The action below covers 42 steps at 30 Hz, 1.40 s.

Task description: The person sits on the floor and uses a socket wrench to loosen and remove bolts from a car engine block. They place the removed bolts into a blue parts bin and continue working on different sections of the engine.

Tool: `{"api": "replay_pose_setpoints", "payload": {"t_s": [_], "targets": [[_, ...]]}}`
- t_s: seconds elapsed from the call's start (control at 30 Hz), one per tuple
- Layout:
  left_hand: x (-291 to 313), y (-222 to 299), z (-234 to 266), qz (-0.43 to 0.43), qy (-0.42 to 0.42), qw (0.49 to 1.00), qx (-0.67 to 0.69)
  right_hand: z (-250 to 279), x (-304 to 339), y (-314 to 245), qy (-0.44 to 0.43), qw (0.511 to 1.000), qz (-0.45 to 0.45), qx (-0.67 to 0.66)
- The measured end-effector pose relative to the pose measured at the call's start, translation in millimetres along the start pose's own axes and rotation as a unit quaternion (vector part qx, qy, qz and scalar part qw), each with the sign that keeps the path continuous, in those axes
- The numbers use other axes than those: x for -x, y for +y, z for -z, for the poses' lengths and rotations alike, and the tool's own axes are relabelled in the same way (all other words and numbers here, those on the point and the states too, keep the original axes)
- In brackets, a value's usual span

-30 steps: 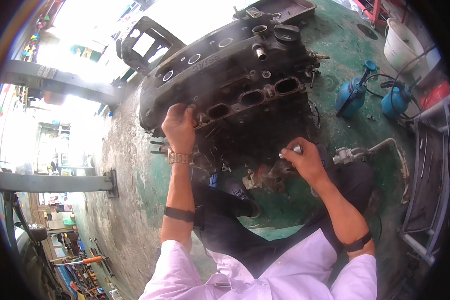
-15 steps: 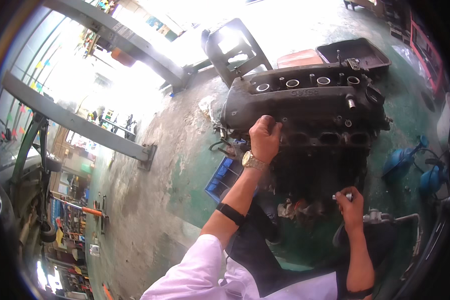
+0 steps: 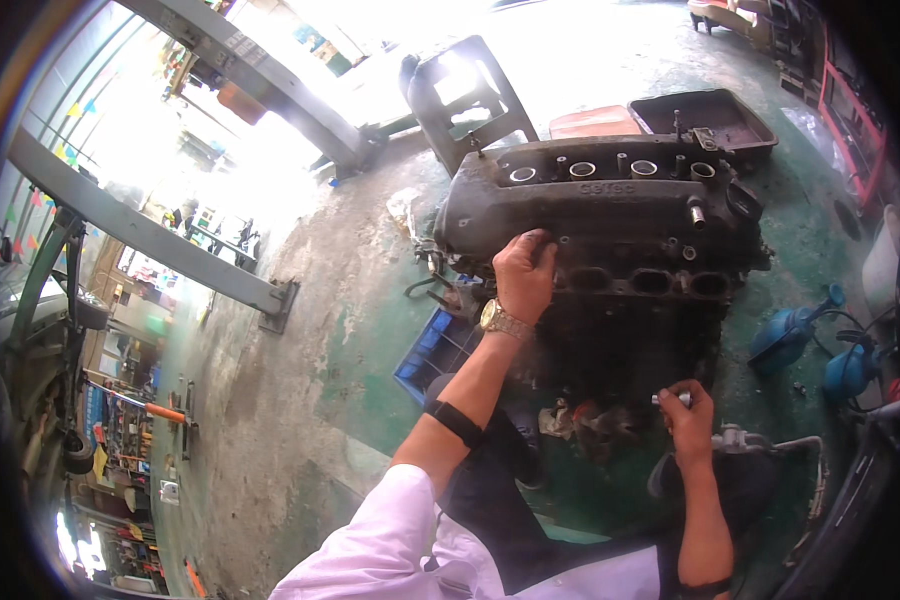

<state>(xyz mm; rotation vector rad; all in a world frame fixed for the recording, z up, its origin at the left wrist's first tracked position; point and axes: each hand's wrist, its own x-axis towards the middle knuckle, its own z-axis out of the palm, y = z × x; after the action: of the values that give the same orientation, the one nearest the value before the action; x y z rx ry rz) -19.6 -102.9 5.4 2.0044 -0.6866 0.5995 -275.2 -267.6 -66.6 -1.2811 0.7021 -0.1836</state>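
Where the left hand is: fingers bunched at the near upper edge of a dark, oblong metal engine, left of middle; cannot tell whether they pinch anything.
Right hand: clamped on a short silver metal cylinder, near the engine's near right corner.
Engine: on green-grey floor.

Left arm outstretched, right fingers curled

White glare across far floor
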Motion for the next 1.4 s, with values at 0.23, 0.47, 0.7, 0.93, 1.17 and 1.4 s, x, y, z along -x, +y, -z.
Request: {"api": "replay_pose_setpoints", "payload": {"t_s": [0.23,0.47,0.7,0.93,1.17,1.4], "targets": [[0.1,3.0,-1.1,0.010,0.008,1.000,0.014,2.1,1.9,-0.8,0.001,1.000,-0.006,0.004],[0.4,5.2,0.3,0.043,-0.003,0.999,0.010,-0.6,0.4,0.7,0.002,1.000,0.015,0.012],[4.6,5.1,3.5,-0.051,0.000,0.997,-0.056,2.4,2.4,-0.3,-0.007,1.000,0.000,0.009],[3.1,0.6,5.1,-0.004,-0.027,0.998,-0.055,-0.1,0.7,6.2,0.003,0.999,0.035,0.028],[2.7,4.6,2.7,0.035,-0.020,0.997,-0.067,3.9,3.2,2.7,0.003,1.000,0.008,0.024],[4.1,2.9,-2.3,-0.058,0.037,0.996,-0.060,4.7,5.9,-1.5,0.008,1.000,0.010,0.020]]}}
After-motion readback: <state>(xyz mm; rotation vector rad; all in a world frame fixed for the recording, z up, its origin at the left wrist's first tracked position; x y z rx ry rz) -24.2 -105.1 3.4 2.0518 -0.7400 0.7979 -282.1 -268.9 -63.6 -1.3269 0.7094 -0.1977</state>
